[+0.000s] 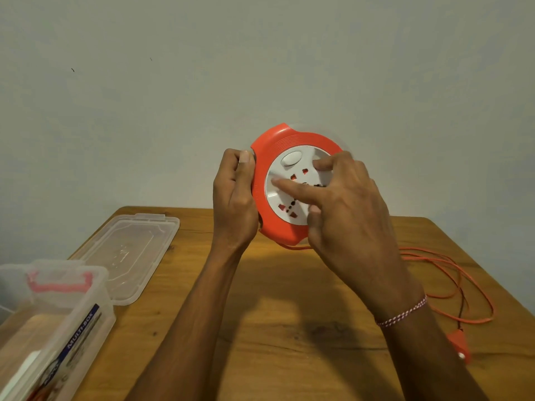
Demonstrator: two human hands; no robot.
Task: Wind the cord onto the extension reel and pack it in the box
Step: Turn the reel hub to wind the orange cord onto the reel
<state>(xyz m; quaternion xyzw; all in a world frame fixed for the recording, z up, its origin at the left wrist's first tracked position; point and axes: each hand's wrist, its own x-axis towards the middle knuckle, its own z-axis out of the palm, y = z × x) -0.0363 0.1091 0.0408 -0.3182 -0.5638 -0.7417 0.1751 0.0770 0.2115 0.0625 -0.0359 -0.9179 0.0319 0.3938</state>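
Note:
An orange extension reel [269,157] with a white socket face is held up above the wooden table [289,328]. My left hand [234,198] grips its left rim. My right hand [341,204] lies across the white face, index finger and thumb spread and touching it. The orange cord [451,273] trails from under the reel in loose loops on the right of the table and ends in an orange plug [460,344]. The clear plastic box [49,322] stands open at the lower left.
The box's clear lid [130,253] lies flat on the table behind the box. A pink clip sits on the box's near wall. A plain wall rises behind the table's far edge.

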